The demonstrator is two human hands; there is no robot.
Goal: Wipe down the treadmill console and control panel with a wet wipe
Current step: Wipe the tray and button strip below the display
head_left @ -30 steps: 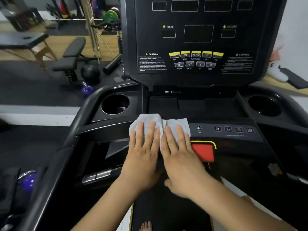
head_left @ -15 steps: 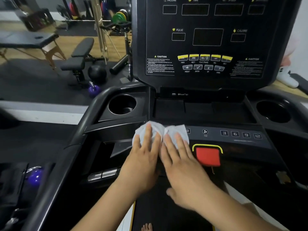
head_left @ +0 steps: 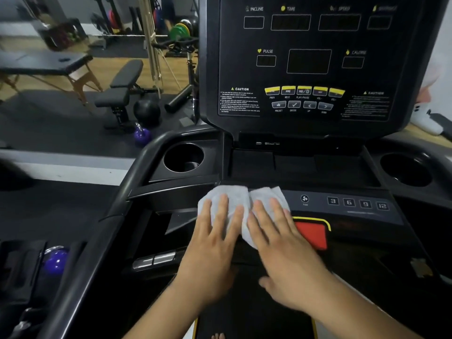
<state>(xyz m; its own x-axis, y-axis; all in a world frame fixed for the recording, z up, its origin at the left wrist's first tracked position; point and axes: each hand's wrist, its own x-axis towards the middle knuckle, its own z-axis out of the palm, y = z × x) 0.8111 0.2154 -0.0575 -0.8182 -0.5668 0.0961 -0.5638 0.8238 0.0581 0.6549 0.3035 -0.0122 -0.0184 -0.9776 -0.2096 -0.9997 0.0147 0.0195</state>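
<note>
Two round cup holders sit sunk in the treadmill's deck. The left cup holder [head_left: 183,157], at mid frame left of centre, has something pale at its bottom that I cannot make out. The right cup holder [head_left: 403,170], at the right edge, looks dark inside.

The wet wipe [head_left: 234,196] is white and rumpled, bunched into two lobes. It lies on the left end of the control panel [head_left: 342,204], just below centre frame. Both hands lie flat on it, side by side. The left hand [head_left: 215,243] has a wide grip, its fingers straight and spread, pressing the wipe down. The right hand [head_left: 281,245] is the same, fingers straight on the wipe's right lobe.

To the right of the wipe the panel shows a fan button [head_left: 305,198] and keys marked 3, 6, 9 and 12. The red stop button [head_left: 313,233], rimmed in yellow, sits just beside the right hand, which covers its left edge. Above stands the upright console [head_left: 310,62], its dark windows labelled incline, time, pulse and calorie, with a row of yellow keys below them.

In the upper left of the frame are a black weight bench [head_left: 122,86], a black ball [head_left: 146,110], a purple kettlebell [head_left: 141,137] and a massage table [head_left: 44,62].
</note>
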